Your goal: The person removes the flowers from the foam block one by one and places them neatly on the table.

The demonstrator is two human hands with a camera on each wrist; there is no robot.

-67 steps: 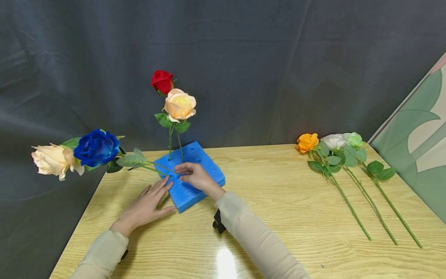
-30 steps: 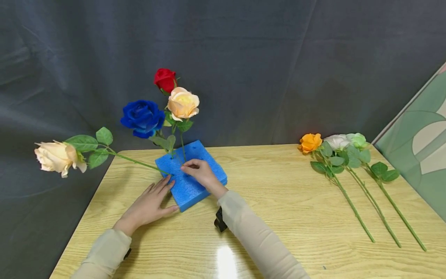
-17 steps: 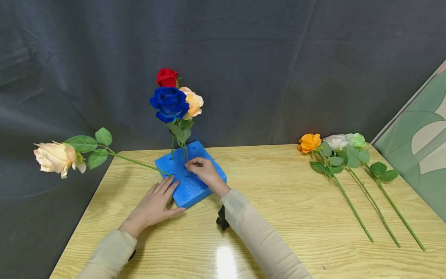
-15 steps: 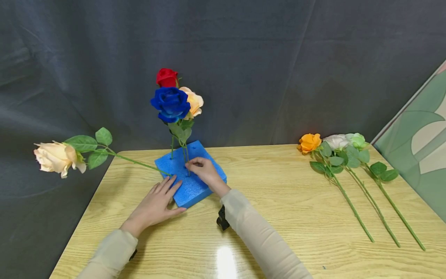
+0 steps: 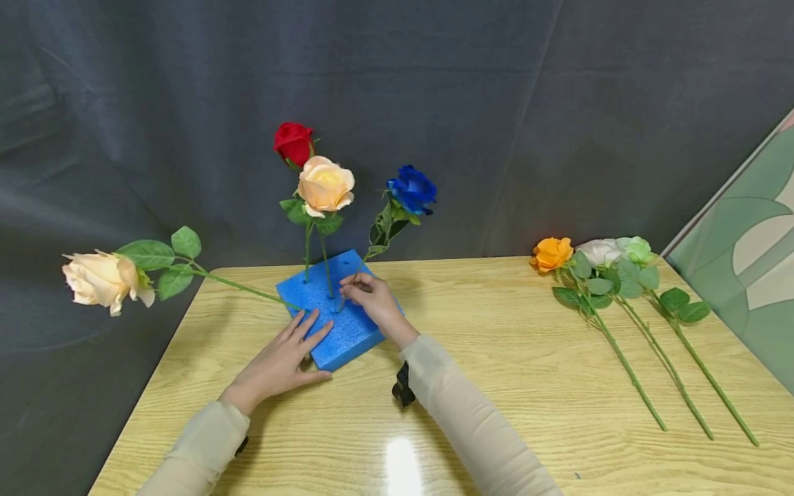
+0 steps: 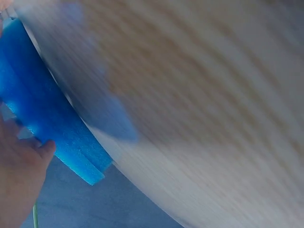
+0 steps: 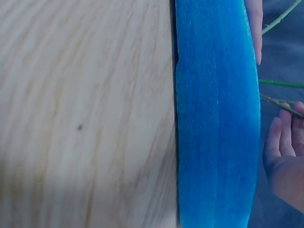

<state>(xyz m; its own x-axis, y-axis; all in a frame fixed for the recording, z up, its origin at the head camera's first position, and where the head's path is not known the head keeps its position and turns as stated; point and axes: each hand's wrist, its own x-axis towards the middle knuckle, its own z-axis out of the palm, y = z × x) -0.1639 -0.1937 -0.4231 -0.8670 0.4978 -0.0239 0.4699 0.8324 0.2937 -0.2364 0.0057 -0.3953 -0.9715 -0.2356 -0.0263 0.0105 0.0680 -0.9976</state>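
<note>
My right hand (image 5: pixel 375 301) pinches the stem of a blue rose (image 5: pixel 412 189) low down, over the blue foam block (image 5: pixel 347 337). The rose leans to the right, its stem end at the block's top near a hole. My left hand (image 5: pixel 282 365) lies with spread, straight fingers on the block's left front part. Upright in the block stand a red rose (image 5: pixel 293 143) and a peach rose (image 5: pixel 325 184). Another peach rose (image 5: pixel 102 281) slants far left, its stem reaching the block by my left fingertips. In the right wrist view the right hand (image 7: pixel 287 161) holds the stem (image 7: pixel 280 103).
On the right of the wooden table (image 5: pixel 496 386) lie an orange rose (image 5: pixel 551 255), a white rose (image 5: pixel 600 252) and a pale green rose (image 5: pixel 635 250), stems toward the front. A dark curtain (image 5: pixel 446 124) hangs behind the table.
The blue rose has swung from far left, past upright, to a lean on the right, with my right hand on its stem. My left hand has shifted slightly right on the block.
</note>
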